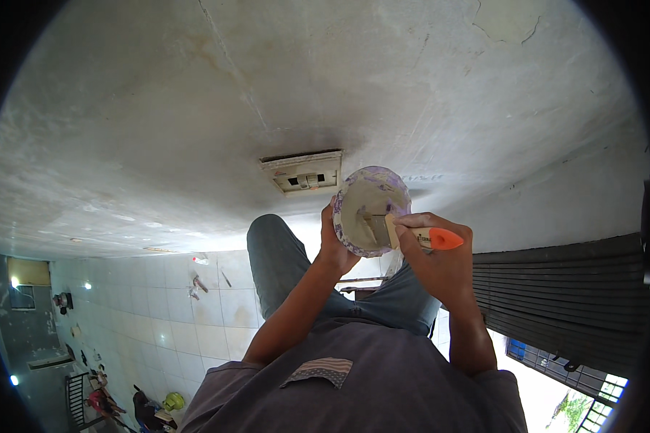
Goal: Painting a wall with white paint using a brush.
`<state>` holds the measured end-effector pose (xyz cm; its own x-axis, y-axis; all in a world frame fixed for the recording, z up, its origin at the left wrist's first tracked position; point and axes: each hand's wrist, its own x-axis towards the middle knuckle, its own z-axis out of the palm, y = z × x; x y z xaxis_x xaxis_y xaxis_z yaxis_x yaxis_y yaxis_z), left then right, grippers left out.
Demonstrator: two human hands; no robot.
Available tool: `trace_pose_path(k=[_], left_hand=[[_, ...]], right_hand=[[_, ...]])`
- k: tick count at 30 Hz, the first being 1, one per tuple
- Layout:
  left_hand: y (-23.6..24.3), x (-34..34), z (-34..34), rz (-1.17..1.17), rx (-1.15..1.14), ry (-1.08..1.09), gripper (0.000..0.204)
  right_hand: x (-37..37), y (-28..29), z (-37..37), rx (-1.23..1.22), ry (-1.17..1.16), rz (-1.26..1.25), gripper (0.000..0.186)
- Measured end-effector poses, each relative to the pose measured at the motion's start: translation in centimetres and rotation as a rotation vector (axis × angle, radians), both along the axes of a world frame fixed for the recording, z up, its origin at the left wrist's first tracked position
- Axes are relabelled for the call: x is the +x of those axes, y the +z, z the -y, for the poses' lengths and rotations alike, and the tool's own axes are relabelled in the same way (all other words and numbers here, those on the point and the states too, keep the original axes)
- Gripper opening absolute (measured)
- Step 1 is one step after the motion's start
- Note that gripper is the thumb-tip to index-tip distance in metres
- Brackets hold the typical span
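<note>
A round container (357, 193) of pale grey paste, its rim smeared with purple and white, is held from the left side by my left hand (334, 245). My right hand (433, 270) grips a flat brush (444, 238) with an orange-tipped handle; its head is down inside the container in the paste. Just left of the container, a pale rectangular electrical plate (300, 172) with openings is set in the grey-white plastered wall (195, 108). My jeans-clad knees show below the container.
Far below is a tiled floor (166, 296) with scattered tools (198, 285). A railing (76, 400), a green item (173, 400) and other clutter lie at lower left. A dark corrugated shutter (556, 278) and a bright barred opening (592, 404) are at right.
</note>
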<state>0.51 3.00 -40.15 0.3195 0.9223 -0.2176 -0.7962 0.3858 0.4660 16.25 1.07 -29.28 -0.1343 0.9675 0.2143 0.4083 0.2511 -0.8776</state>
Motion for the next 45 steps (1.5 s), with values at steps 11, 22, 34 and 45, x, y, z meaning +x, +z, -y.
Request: trace_pose_path(k=[11,22,34,45], left_hand=[[-0.5,0.8,-0.1,0.083,0.004,-0.006,0.073],[-0.6,1.4,-0.4,0.078,-0.017,-0.001,0.073],[-0.2,1.6,-0.6,0.148,0.035,-0.063,0.080],[2.5,2.4,-1.7,0.185,0.072,-0.146,0.085]], right_hand=[[1.3,-1.9,0.2,-0.135,-0.166,-0.294,0.016],[1.5,-3.2,1.5,0.035,-0.034,-0.219,0.012],[3.6,-6.6,0.0,-0.409,-0.120,-1.316,0.017],[5.5,-3.7,-0.3,0.005,0.041,-0.864,0.031]])
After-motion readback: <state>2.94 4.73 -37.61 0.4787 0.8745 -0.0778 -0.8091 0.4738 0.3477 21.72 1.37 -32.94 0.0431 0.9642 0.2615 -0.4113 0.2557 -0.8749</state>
